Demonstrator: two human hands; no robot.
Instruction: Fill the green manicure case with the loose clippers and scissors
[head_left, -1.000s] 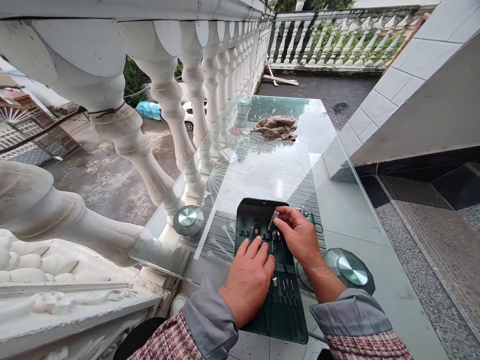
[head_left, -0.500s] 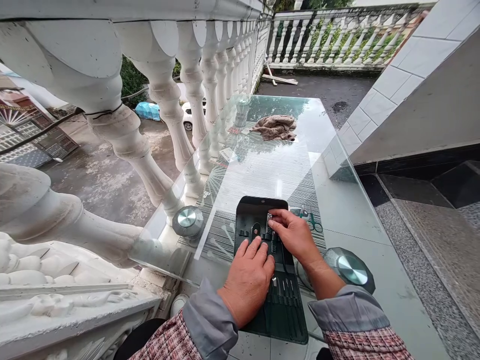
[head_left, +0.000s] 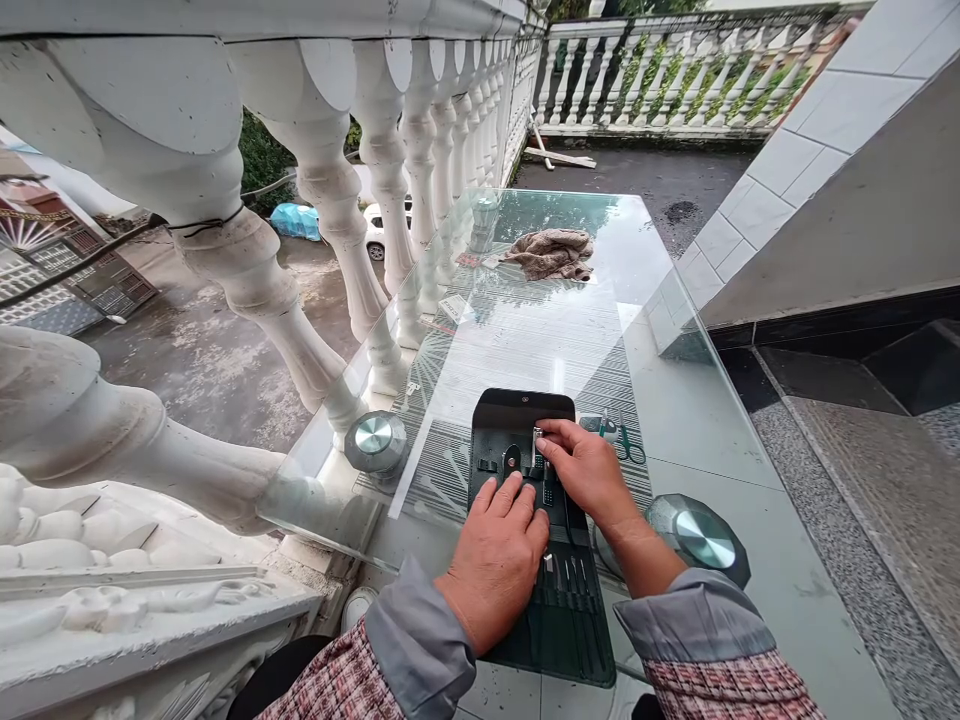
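Note:
A black manicure case (head_left: 517,410) lies unfolded on the glass tabletop, its flap pointing away from me. My left hand (head_left: 501,550) rests flat on its middle, fingers stretched out, hiding part of the case. Between thumb and fingers, my right hand (head_left: 589,470) pinches a silver nail clipper (head_left: 538,440) in the upper right of the case, by a holding strap. A dark tool with a round rivet (head_left: 511,457) sits just beyond my left fingertips. Several slim metal tools (head_left: 576,575) stand in slots in the lower part.
Green-handled scissors (head_left: 630,445) lie right of the case. A crumpled brown cloth (head_left: 551,255) is on the far part of the glass table (head_left: 697,400). Round metal-capped table supports (head_left: 376,440) show at left and right. A white balustrade (head_left: 322,180) runs along the left side.

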